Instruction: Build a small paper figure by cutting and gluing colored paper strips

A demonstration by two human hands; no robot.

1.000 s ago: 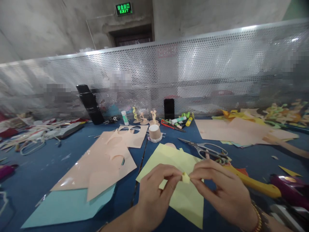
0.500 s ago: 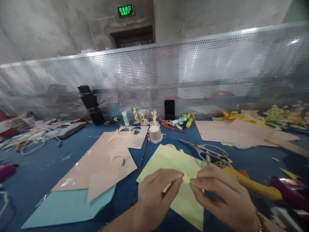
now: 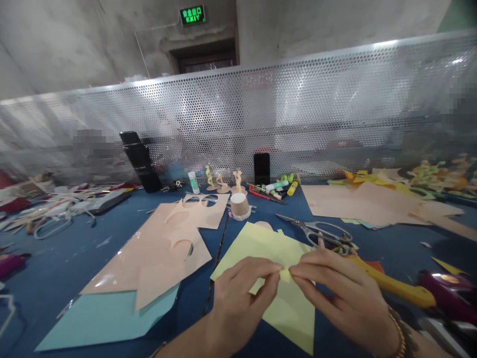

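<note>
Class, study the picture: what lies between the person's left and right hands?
In the head view, a small yellow paper piece lies between the left hand and the right hand, pinched by both, with a larger yellow sheet beneath.

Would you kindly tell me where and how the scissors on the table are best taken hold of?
I would take the scissors by their handle loops, coming from the near right with the right hand: the loops lie toward that hand, while the pointed blades face away to the left.
</note>
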